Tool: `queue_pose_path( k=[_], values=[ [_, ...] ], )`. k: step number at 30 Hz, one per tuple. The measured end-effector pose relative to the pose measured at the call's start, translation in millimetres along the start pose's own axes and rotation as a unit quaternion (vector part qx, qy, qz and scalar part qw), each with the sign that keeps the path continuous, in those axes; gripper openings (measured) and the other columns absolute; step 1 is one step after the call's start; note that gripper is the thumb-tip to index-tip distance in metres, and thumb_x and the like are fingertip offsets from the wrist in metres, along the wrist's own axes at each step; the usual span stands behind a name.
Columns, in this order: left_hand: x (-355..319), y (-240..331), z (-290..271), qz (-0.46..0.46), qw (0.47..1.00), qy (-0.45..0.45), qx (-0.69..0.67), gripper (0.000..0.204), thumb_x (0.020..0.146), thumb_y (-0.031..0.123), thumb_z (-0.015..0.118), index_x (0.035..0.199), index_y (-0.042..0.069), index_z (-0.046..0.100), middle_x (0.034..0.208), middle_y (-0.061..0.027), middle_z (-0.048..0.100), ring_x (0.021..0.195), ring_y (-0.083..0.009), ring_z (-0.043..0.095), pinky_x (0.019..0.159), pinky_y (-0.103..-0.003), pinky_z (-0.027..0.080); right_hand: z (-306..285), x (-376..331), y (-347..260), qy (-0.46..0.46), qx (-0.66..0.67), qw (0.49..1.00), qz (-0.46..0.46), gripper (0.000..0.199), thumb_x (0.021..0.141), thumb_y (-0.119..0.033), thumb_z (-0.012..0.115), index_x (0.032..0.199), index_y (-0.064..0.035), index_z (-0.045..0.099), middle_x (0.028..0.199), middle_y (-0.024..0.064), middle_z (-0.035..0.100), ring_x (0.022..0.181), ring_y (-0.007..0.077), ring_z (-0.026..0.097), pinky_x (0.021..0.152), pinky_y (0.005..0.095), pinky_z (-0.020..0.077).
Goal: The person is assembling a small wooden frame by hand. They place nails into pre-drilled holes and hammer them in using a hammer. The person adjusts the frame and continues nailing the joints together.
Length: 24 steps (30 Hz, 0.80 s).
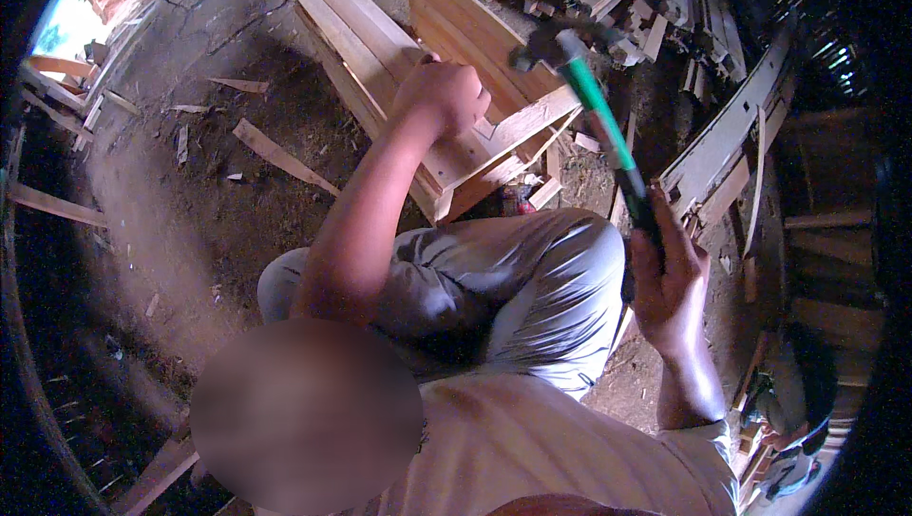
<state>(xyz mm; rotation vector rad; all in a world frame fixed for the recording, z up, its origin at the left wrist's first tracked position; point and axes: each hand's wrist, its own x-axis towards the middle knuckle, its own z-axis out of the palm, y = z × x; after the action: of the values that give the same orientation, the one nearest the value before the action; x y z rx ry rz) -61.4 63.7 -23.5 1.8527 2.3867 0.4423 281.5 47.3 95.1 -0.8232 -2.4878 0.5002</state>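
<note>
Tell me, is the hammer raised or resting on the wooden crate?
Raised. The right hand holds the hammer with its head in the air above the wooden crate.

Bare forearms, grey trousers (pixel 532 288), pale cream short-sleeved shirt (pixel 551 449).

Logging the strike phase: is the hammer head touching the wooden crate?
Apart. The head view shows the hammer raised in the right hand, its head above the wooden crate, while the left hand rests on the slats.
</note>
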Motion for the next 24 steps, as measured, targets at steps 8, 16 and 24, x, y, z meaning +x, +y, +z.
queue_pose_path(
  k=[8,16,24],
  values=[
    [7.6,-11.3,24.4,0.022,0.999,0.035,0.028,0.037,0.091,0.03,0.055,0.074,0.004,0.075,0.085,-0.0212,0.074,0.085,-0.0385,0.073,0.094,-0.048,0.053,-5.6,0.2,2.8,-0.03,-0.098,0.995,0.016,0.038,0.098,-0.006,0.062,0.134,0.0047,0.058,0.112,0.0253,0.072,0.099,0.0347,0.073,0.084,0.0405,0.057],
    [4.6,-18.8,33.9,0.05,0.995,0.081,-0.011,0.036,0.091,0.028,0.053,0.074,0.005,0.075,0.086,-0.022,0.073,0.087,-0.0347,0.073,0.092,-0.05,0.053,-4.9,7.4,-1.1,-0.16,-0.048,0.984,0.055,0.039,0.095,-0.007,0.066,0.131,0.0066,0.059,0.126,0.0285,0.065,0.111,0.0445,0.066,0.099,0.0455,0.0515],
    [8.4,-15.5,25.5,0.134,0.981,0.008,0.142,0.033,0.092,0.027,0.054,0.084,0.005,0.077,0.09,-0.0205,0.074,0.087,-0.0363,0.073,0.088,-0.05,0.056,-3.1,-0.5,4.8,0.012,-0.036,0.999,0.026,0.037,0.101,-0.006,0.058,0.136,0.0053,0.057,0.092,0.0113,0.065,0.082,0.0155,0.06,0.071,0.0296,0.0482]
  ],
)
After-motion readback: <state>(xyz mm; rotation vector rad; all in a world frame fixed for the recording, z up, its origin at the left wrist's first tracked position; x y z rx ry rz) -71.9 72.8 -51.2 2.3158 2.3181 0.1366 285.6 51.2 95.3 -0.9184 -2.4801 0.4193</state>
